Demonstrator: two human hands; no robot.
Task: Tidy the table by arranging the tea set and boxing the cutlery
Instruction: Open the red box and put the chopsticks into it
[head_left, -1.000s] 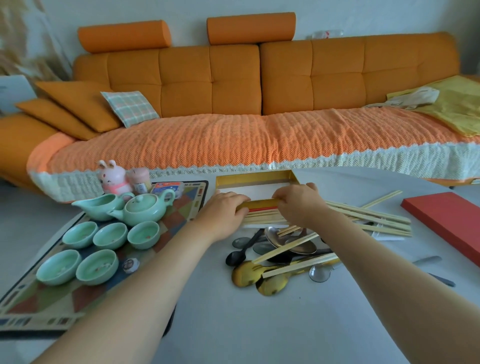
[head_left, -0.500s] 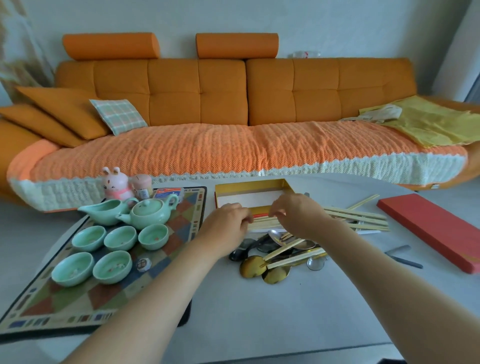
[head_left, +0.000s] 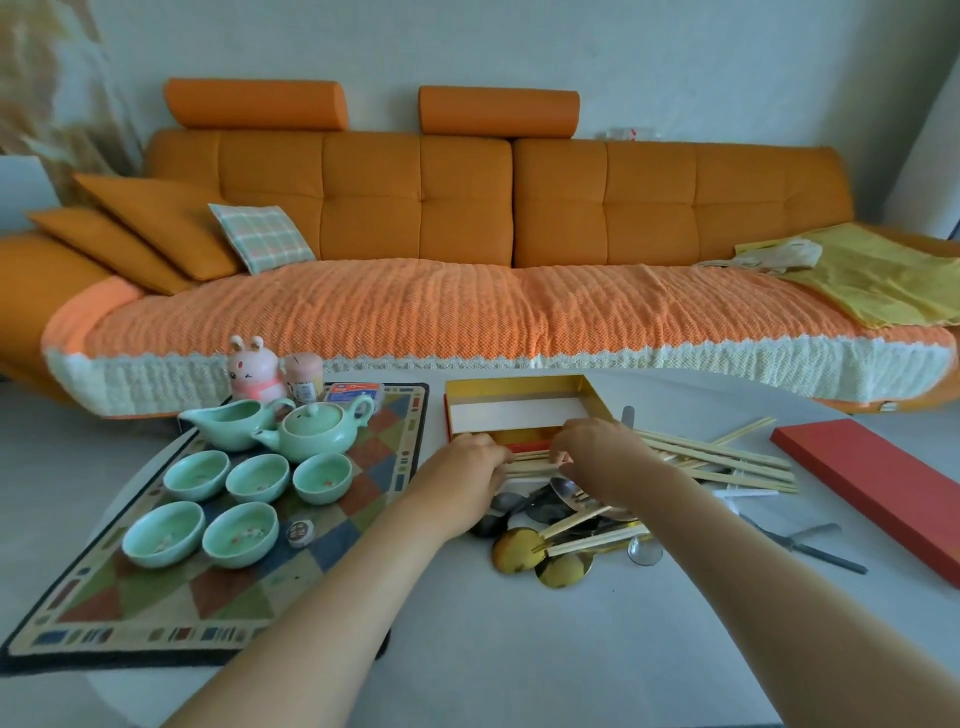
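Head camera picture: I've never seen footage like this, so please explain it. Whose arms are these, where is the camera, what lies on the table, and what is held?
No machine here: a person wears the camera on their head, so it looks down at their own arms. The left hand and right hand together grip a bundle of chopsticks at the near edge of an open box. On the table lie loose chopsticks, spoons, a red lid, and a mat with a teapot and five cups.

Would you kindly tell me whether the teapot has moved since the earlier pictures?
No. The teapot sits on the same spot of the mat, beside the pitcher and behind the cups; only the camera view shifted.
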